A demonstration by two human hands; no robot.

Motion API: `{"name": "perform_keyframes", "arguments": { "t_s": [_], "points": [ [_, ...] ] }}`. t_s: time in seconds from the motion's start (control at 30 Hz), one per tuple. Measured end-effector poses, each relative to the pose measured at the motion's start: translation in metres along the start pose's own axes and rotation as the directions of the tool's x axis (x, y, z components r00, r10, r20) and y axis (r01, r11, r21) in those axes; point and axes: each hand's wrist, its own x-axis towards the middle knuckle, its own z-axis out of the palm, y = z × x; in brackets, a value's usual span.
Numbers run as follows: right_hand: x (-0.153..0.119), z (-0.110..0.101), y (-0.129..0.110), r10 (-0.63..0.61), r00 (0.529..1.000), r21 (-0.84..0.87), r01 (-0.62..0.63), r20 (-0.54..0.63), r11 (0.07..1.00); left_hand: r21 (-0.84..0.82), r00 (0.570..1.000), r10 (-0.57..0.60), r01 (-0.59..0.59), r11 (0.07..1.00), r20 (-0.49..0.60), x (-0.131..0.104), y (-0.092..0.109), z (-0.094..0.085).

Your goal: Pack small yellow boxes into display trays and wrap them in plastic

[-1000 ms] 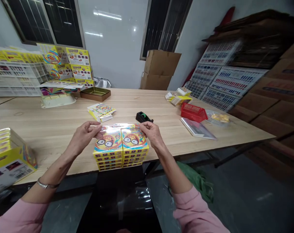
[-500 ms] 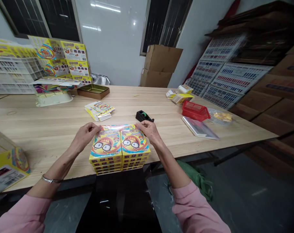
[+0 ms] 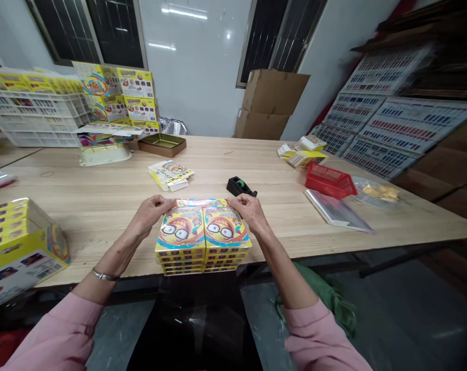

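Observation:
In the head view, a yellow display box (image 3: pixel 204 262) packed with two stacks of small cartons stands at the table's front edge. Cartoon faces with glasses cover the top cartons (image 3: pixel 183 231). Along its far side runs a narrow colourful flap (image 3: pixel 202 202). My left hand (image 3: pixel 152 215) pinches the flap's left end, thumb and fingers pressed together. At the flap's right end my right hand (image 3: pixel 251 211) grips in a similar way, its fingertips partly hidden. Just beyond the right hand sits a black tape dispenser (image 3: pixel 241 186) with a green core.
Flat printed cartons (image 3: pixel 171 175) lie behind the box. A filled yellow box (image 3: pixel 24 252) stands at left. Toward the back are white crates (image 3: pixel 44 121), stacked yellow boxes (image 3: pixel 138 98) and a brown tin (image 3: pixel 163 147). A red basket (image 3: pixel 329 180) and a clear-covered pad (image 3: pixel 337 210) lie right.
The camera view has swung slightly left, so everything appears shifted to the right. Both hands stay at the ends of the flap, with little visible change in their grip.

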Motion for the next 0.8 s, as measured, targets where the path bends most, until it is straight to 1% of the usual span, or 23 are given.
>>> {"name": "perform_keyframes", "arguments": {
  "t_s": [0.1,0.2,0.37,0.47,0.57,0.8],
  "points": [
    [0.0007,0.0007,0.0009,0.025,1.0,0.047,-0.024,-0.01,0.999,-0.036,1.0,0.003,-0.003,0.999,0.002,0.0013,-0.0038,-0.0005],
    [0.0028,0.0011,0.0033,0.052,0.999,0.083,-0.052,0.003,0.995,-0.053,0.999,0.011,-0.009,0.999,0.035,0.0028,-0.0075,-0.0021],
    [0.0053,0.0004,0.0057,0.041,0.999,0.095,-0.043,0.022,0.995,-0.019,0.996,0.071,-0.071,0.997,0.05,0.0038,-0.0072,-0.0023],
    [0.0065,0.0006,0.0062,0.037,0.999,0.106,-0.04,0.032,0.994,-0.003,0.996,0.077,-0.077,0.997,0.043,0.0044,-0.0052,-0.001],
    [0.0082,0.0011,0.0064,0.037,0.999,0.079,-0.039,0.033,0.996,0.007,0.998,0.061,-0.061,0.998,0.032,0.0052,-0.0049,-0.0004],
    [0.0093,0.0017,0.0061,-0.006,1.0,-0.033,0.006,0.016,0.999,0.037,0.999,0.039,-0.039,0.999,0.011,0.0079,-0.007,-0.0001]
  ]
}}
